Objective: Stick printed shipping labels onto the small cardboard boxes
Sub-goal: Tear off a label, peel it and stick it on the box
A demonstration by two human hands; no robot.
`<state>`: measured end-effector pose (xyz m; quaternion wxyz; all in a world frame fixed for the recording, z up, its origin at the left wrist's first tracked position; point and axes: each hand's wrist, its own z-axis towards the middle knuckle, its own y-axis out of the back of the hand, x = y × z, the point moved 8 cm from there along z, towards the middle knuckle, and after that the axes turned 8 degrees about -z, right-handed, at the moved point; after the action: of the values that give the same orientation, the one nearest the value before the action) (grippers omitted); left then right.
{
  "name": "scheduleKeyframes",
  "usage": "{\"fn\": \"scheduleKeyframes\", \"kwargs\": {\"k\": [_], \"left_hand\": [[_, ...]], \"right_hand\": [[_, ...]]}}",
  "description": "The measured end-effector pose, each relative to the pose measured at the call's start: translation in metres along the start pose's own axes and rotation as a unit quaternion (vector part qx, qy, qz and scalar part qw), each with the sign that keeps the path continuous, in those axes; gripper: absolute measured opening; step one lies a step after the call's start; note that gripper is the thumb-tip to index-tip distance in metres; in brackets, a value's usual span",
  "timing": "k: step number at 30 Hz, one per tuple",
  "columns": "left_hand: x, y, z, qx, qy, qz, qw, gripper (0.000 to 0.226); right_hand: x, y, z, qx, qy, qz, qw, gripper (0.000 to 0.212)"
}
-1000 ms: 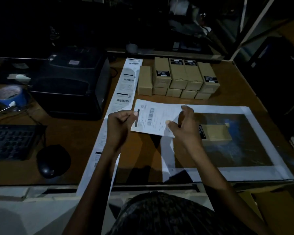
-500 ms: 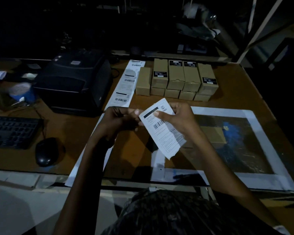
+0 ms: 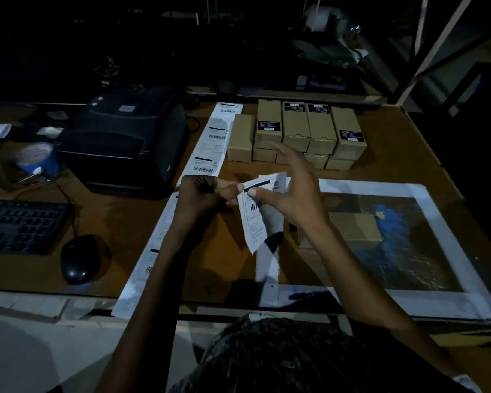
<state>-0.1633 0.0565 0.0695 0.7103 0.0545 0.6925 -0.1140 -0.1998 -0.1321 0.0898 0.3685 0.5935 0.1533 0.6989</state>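
A white printed shipping label (image 3: 254,219) with a barcode hangs upright over the table's middle. My left hand (image 3: 203,194) pinches its top left corner. My right hand (image 3: 292,188) presses its thumb on the label's top, the other fingers spread above. Behind my right wrist a small cardboard box (image 3: 355,228) lies flat on the cutting mat (image 3: 437,236). A stack of several small cardboard boxes (image 3: 295,131), some with black stickers, stands at the back. A long strip of printed labels (image 3: 213,143) runs from the back toward the table's front edge.
A black label printer (image 3: 125,140) sits at back left. A keyboard (image 3: 20,225) and a mouse (image 3: 78,259) lie at the left. A blue tape roll (image 3: 37,160) is at far left. Dark shelving rises behind the table.
The label went from held flat and wide to hanging upright. My right hand's fingers have opened and spread, with only the thumb on the label's top. The view shifted slightly.
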Motion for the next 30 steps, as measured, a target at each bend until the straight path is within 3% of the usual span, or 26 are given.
{"fn": "scheduleKeyframes", "kwargs": {"k": [1, 3, 5, 8, 11, 17, 22, 30], "left_hand": [[-0.001, -0.001, 0.001, 0.006, -0.004, 0.001, 1.0, 0.007], [-0.002, -0.004, 0.002, 0.017, -0.005, -0.014, 1.0, 0.005], [-0.004, -0.005, 0.001, 0.032, 0.001, -0.034, 0.999, 0.008], [-0.005, -0.005, -0.001, 0.074, 0.019, -0.045, 0.996, 0.019], [-0.004, -0.004, -0.003, 0.101, 0.043, -0.04, 0.993, 0.025], [-0.014, 0.003, -0.002, 0.066, 0.014, -0.006, 0.998, 0.014], [-0.022, 0.002, -0.002, 0.108, -0.012, 0.061, 0.992, 0.014], [-0.024, -0.004, -0.006, 0.141, 0.017, 0.087, 0.986, 0.012]], "right_hand": [[0.008, -0.001, 0.0, -0.003, 0.039, -0.019, 0.999, 0.078], [0.017, -0.007, 0.005, 0.035, 0.081, -0.015, 0.996, 0.056], [0.019, -0.014, 0.007, 0.096, 0.06, 0.044, 0.993, 0.028], [0.015, -0.017, 0.008, 0.121, 0.036, 0.075, 0.989, 0.013], [0.018, -0.014, 0.008, 0.124, 0.037, 0.087, 0.988, 0.014], [0.026, -0.016, 0.007, 0.124, 0.027, 0.119, 0.985, 0.021], [0.027, -0.016, 0.006, 0.139, 0.025, 0.113, 0.984, 0.017], [0.03, -0.005, 0.006, 0.165, 0.035, 0.104, 0.98, 0.015]]}}
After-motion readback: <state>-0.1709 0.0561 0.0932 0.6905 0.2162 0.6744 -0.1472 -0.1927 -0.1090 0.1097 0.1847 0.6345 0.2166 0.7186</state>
